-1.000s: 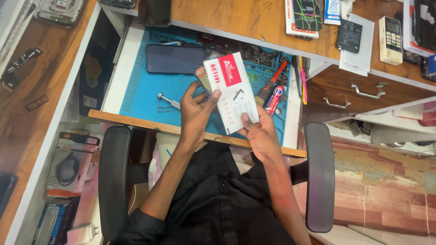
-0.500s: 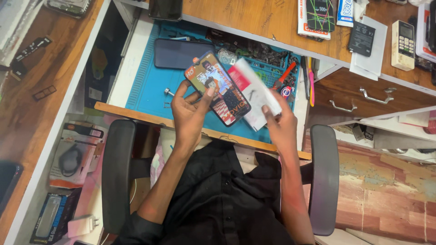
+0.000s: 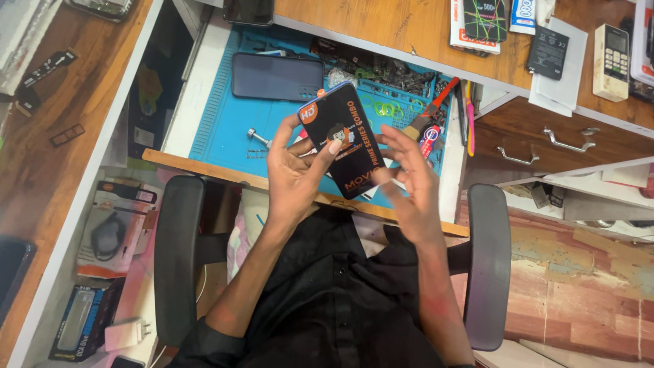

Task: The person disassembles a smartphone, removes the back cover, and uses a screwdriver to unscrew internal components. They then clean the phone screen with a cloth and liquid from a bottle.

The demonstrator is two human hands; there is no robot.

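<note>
L hand [image 3: 294,178] is gripping the black packet [image 3: 344,140] w/ long axis running toward the table's front edge; R hand [image 3: 409,178], grip spread wide, is hovering just beside its R edge.

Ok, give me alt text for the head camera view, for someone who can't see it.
A seated person's left hand holds a flat black packet with orange print above a blue work mat, the right hand open beside it. A dark phone lies on the mat.
</note>
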